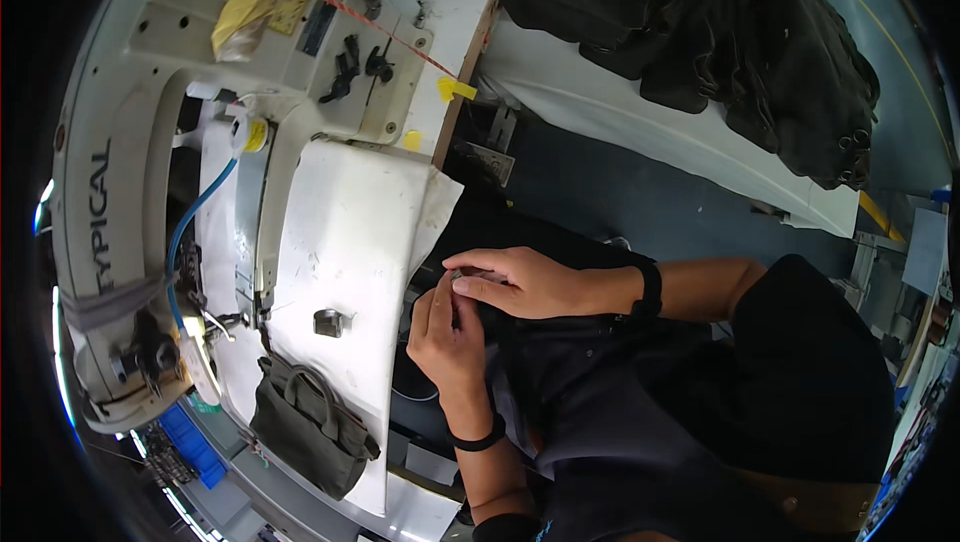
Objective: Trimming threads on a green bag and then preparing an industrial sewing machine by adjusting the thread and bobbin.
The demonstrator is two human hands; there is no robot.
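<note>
With my right fingers [485, 260] I pinch a small thing [461, 276], thumb on one side and index on the other. My left fingers [438, 314] are bent and pressed together at the same small thing, and the two hands touch there. It is mostly covered, so I cannot tell its kind. It is in front of my body, just beside the edge of the white worktop [345, 232]. Each wrist wears a black band, one at the left [477, 439] and one at the right.

On the worktop, near my left hand, lies a dark block [327, 324]. Closer to the lower edge lies a green bag [310, 432] with its handle up. The sewing machine [130, 157] stands at the far left. Well apart, at upper right, dark bags [690, 32] lie in a row.
</note>
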